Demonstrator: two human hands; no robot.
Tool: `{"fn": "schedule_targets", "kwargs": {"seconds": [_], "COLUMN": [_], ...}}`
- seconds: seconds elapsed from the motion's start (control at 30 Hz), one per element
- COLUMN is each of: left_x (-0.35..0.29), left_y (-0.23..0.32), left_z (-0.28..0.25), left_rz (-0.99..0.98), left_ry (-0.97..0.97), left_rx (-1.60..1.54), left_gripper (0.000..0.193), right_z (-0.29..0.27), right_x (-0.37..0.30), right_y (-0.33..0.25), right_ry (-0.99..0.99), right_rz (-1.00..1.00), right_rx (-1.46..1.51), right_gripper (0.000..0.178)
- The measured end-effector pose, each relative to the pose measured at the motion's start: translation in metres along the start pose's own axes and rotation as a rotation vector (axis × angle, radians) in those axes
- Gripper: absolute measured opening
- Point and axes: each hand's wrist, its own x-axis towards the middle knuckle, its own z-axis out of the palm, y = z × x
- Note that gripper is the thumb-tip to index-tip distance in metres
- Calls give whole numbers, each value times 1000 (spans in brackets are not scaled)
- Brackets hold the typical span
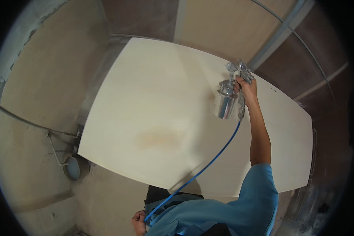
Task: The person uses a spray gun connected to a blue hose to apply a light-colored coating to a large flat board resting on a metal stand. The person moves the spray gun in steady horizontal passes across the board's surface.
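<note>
My right hand [246, 87] is wrapped round the handle of a metal spray gun [244, 72], out over the far right part of a large pale panel [153, 90]. Under the gun's front hangs a shiny silver paint cup [225, 103]. A blue hose [210, 163] runs from the base of the handle, across the panel, down to my left side. There my left hand [139, 223] is low by my hip with fingers curled, closed at the hose; my body hides part of this grip. A faint tan patch [161, 137] shows on the panel's near part.
A round bucket [72, 168] with pale contents stands left of the panel, a dark pipe [31, 122] above it. Bare walls [47, 78] rise at left. Brown and tan boards [232, 27] stand behind the panel, with a thin cable [308, 53] across them.
</note>
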Motion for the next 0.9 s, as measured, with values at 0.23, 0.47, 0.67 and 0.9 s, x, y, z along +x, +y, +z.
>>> {"fn": "schedule_targets", "kwargs": {"seconds": [0.23,0.47,0.67,0.9], "left_x": [-10,2,40,123], "left_y": [-29,-36,-13,62], "left_z": [41,59,66,17], "left_rz": [-169,-236,-271,-158], "left_ry": [-39,10,-106,-289], "left_rx": [-31,-107,-26,104], "left_gripper": [32,36,43,38], "right_z": [19,32,-17,-17], "right_x": [17,22,1,-11], "right_y": [-12,-16,-25,-21], "right_ry": [-31,-108,49,191], "right_rz": [3,82,49,-132], "right_rx": [45,245,11,-302], "right_gripper": [4,5,4,13]}}
